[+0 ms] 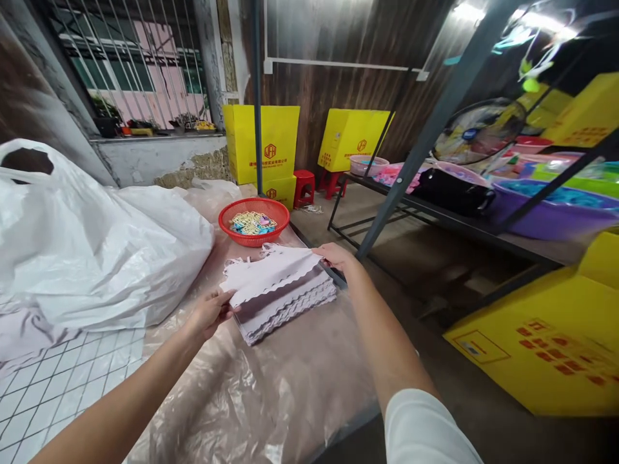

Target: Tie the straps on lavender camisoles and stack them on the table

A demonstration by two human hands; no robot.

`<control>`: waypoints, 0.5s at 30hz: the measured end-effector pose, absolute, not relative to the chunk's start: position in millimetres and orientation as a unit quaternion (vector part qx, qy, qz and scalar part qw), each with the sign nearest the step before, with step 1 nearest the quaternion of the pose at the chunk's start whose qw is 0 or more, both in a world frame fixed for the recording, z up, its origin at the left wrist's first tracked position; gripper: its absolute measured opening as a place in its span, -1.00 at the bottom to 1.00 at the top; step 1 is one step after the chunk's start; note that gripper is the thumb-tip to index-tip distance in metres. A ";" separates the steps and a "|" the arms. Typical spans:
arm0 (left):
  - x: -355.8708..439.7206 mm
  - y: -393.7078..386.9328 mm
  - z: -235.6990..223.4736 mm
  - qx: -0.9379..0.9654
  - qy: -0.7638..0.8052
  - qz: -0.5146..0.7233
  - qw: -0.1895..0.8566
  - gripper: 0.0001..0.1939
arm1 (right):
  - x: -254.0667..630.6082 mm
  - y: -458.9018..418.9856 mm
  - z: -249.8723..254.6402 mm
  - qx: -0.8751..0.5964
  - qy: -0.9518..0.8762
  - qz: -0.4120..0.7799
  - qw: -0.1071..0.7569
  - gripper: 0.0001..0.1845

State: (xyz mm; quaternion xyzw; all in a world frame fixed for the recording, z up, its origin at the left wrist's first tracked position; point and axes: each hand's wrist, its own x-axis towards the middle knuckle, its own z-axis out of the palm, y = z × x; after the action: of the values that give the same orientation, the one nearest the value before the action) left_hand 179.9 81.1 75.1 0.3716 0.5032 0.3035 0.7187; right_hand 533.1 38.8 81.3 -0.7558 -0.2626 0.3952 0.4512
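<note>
A neat stack of pale lilac garments with scalloped hems lies on the plastic-covered table. Over the stack, a matching camisole with thin straps at its far side is held by its two near corners, its hem lifted a little. My left hand pinches the left corner between thumb and fingers. At the right corner, my right hand grips the hem the same way. Just behind the stack stands a red plastic basket holding many small cream, blue and pink pieces.
Clear plastic sheeting covers the table. A large white plastic bag bulges on the left, by a white grid-patterned surface. A dark metal post rises at right. Yellow cartons, red stools and a purple tub stand around.
</note>
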 end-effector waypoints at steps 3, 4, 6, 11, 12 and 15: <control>176.1 69.2 69.0 0.395 0.510 0.276 0.713 -0.71 | 533.3 21.4 72.5 -0.775 -0.274 0.370 0.432 -0.63; 175.4 66.0 66.4 0.403 0.511 0.269 0.710 -0.68 | 532.2 16.9 69.0 -0.782 -0.278 0.362 0.425 -0.62; 174.2 60.9 60.8 0.421 0.512 0.262 0.701 -0.61 | 529.0 11.4 62.5 -0.794 -0.284 0.343 0.412 -0.62; 171.8 56.1 44.9 0.476 0.514 0.260 0.665 -0.45 | 522.3 14.5 52.6 -0.822 -0.305 0.282 0.390 -0.71; 171.6 57.1 41.6 0.490 0.514 0.259 0.655 -0.43 | 522.3 15.0 51.5 -0.829 -0.308 0.267 0.384 -0.73; 172.8 64.0 32.4 0.538 0.507 0.261 0.621 -0.41 | 524.7 9.6 49.9 -0.852 -0.318 0.220 0.353 -0.78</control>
State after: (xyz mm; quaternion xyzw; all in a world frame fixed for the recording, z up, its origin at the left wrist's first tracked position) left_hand 172.8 64.0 32.4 0.5376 0.5075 0.2609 0.6208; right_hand 524.7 9.6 49.9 -0.8518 -0.3185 0.2203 0.3529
